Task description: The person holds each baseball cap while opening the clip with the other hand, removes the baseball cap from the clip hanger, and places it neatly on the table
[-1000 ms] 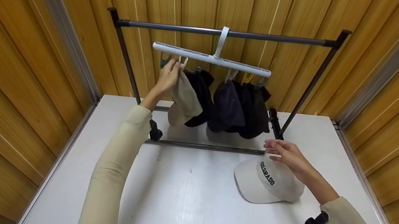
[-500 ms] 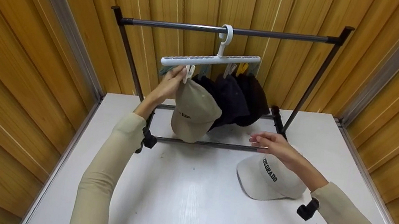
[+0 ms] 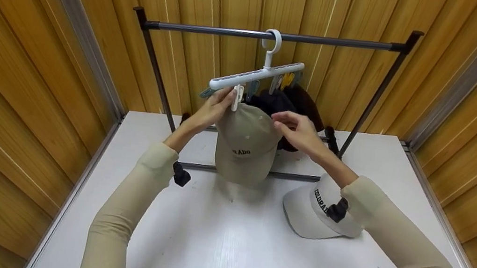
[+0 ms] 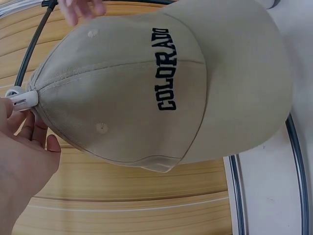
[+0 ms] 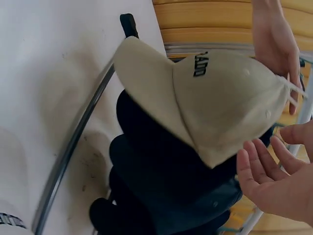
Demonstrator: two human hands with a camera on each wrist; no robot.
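From the head view I see my left hand (image 3: pixel 212 110) pinching the white clip (image 3: pixel 237 98) that holds the beige cap (image 3: pixel 245 147) under the hanger (image 3: pixel 256 75); my right hand (image 3: pixel 296 130), fingers spread, hovers just right of it. Left wrist view: cap fills the frame. Right wrist view: 1 relaxed palm beside the cap, dark caps (image 5: pixel 166 196) behind.
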